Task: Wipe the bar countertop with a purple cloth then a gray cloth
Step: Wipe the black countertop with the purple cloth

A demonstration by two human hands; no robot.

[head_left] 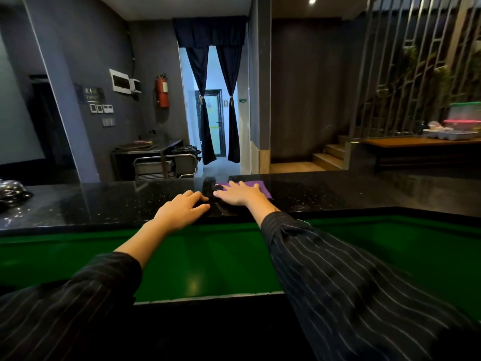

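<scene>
A black speckled bar countertop (325,194) runs across the view in front of me. A purple cloth (261,187) lies flat on it near the far edge, right of centre. My right hand (240,194) rests palm down on the cloth with fingers spread, covering its left part. My left hand (182,208) lies on the bare counter just to the left, fingers slightly curled, holding nothing. No gray cloth is in view.
A green lower surface (208,256) sits between me and the counter. Shiny metal objects (11,192) stand at the counter's far left. Beyond are a steel trolley (161,162), a curtained doorway (213,105), steps and a wooden table with containers (458,126).
</scene>
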